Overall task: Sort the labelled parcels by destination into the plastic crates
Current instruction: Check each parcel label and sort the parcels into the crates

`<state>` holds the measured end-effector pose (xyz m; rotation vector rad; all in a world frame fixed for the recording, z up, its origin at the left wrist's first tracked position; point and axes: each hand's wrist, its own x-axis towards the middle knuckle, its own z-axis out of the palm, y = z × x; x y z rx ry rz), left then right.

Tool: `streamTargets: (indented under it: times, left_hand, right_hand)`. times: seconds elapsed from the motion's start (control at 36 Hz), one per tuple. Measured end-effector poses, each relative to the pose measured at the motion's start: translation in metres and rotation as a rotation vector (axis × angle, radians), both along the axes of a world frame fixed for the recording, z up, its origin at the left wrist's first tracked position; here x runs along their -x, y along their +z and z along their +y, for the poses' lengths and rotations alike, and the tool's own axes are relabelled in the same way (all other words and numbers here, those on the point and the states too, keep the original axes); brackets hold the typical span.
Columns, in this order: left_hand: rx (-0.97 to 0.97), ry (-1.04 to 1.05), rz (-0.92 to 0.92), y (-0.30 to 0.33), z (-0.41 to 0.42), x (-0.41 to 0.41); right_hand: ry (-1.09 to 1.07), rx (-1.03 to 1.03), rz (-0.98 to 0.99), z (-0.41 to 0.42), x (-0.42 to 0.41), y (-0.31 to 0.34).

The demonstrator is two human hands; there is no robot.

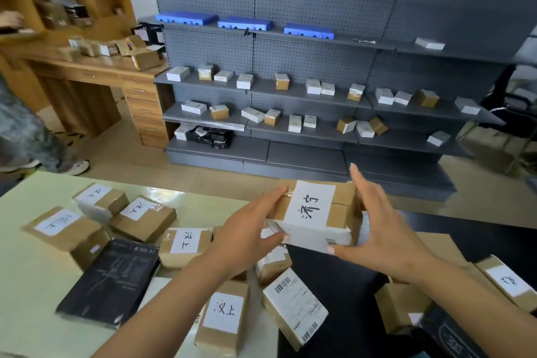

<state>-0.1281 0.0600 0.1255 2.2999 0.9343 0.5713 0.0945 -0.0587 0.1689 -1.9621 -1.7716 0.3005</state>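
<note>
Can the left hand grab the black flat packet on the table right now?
Probably not yet. The left hand is busy gripping one side of the held parcel, with the right hand on the other side. The black packet lies uncovered and close below the left arm, so it looks easy to reach once that hand lets go.

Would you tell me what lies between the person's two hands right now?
In the head view, a brown cardboard parcel with a handwritten white label lies between them: the left hand holds its left end, the right hand its right end.
</note>
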Motion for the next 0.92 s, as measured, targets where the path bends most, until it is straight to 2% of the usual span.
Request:
streamTargets:
  times: [0.17, 0.28, 0.44, 0.61, 0.83, 0.92]
  left_hand:
    - [-0.101, -0.031, 0.065, 0.002, 0.005, 0.003]
    - [-0.115, -0.073, 0.116, 0.0, 0.006, -0.001]
    - [-0.107, -0.092, 0.129, -0.006, 0.006, -0.009]
    - [-0.116, -0.118, 0.118, -0.006, 0.006, -0.013]
    - [-0.176, -0.17, 0.144, -0.004, 0.004, -0.025]
    - [-0.178, -0.178, 0.155, -0.002, 0.004, -0.03]
  right_hand:
    - [0.101, 0.043, -0.179, 0.008, 0.001, -0.002]
    - [0.108, 0.06, -0.192, 0.011, 0.003, -0.005]
    - [0.169, 0.169, -0.394, 0.012, 0.0, -0.004]
    - [0.173, 0.26, -0.287, 0.008, -0.004, -0.001]
    - [0.134, 0.401, -0.388, 0.007, -0.007, 0.0]
    - [0.089, 0.389, -0.353, 0.009, -0.007, -0.005]
